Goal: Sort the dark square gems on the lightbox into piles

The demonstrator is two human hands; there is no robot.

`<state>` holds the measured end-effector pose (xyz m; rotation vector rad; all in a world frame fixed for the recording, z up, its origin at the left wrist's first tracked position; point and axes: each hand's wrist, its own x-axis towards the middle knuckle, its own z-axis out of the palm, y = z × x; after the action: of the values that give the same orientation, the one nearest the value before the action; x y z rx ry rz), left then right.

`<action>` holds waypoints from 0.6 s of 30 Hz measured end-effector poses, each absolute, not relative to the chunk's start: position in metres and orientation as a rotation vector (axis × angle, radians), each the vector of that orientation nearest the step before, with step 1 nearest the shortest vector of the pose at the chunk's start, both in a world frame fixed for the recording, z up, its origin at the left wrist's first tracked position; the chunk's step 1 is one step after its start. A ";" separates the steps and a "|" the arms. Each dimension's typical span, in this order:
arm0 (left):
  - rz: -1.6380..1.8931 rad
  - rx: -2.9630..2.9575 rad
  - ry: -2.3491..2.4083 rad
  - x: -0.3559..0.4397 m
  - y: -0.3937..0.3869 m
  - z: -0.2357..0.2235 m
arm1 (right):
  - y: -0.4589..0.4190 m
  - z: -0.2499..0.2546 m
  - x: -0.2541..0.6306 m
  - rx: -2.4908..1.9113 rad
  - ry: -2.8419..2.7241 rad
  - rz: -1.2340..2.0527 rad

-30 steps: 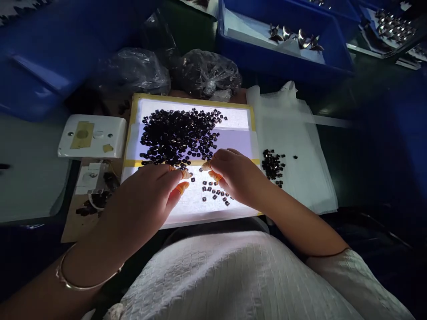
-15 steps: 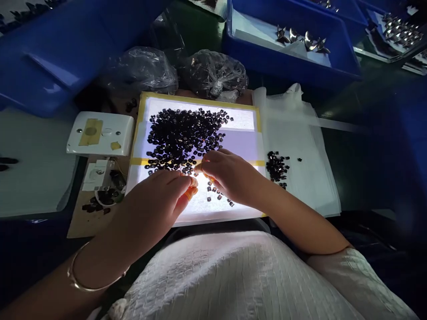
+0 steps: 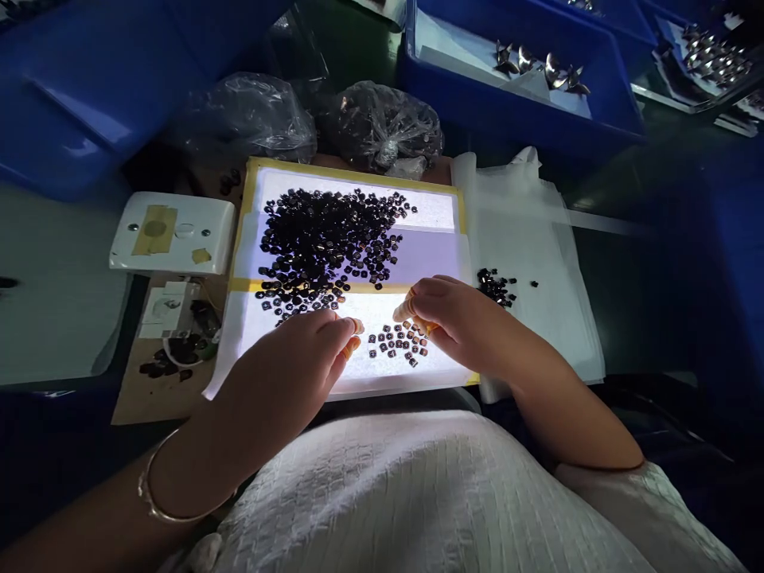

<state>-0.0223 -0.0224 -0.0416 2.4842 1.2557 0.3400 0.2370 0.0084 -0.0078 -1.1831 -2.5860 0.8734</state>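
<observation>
Dark pieces [image 3: 372,339] toward near edge of light panel [image 3: 426,259] seem light, hard; pinch sides. Left hand [image 3: 286,358], right hand [image 3: 469,322] narrow; can't tell contents.

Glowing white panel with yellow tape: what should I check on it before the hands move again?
1. Glowing white panel with yellow tape lit: ok.
2. Big pile of small, dark, shiny pieces fully in view: not ok, the left hand seems to hide its near edge.
3. Small spread-out group of dark, squarish pieces apart from the pile: ok.
4. Right hand holding nothing: cannot tell, fingertips too small.
</observation>
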 end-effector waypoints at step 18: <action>0.276 2.528 1.118 -0.009 -0.030 -0.050 | -0.031 -0.024 0.258 -1.549 -2.317 0.809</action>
<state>-0.0090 -0.0303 -0.0496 2.5283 1.1180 0.2757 0.2579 -0.0310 -0.0244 -1.5488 -2.3166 0.8091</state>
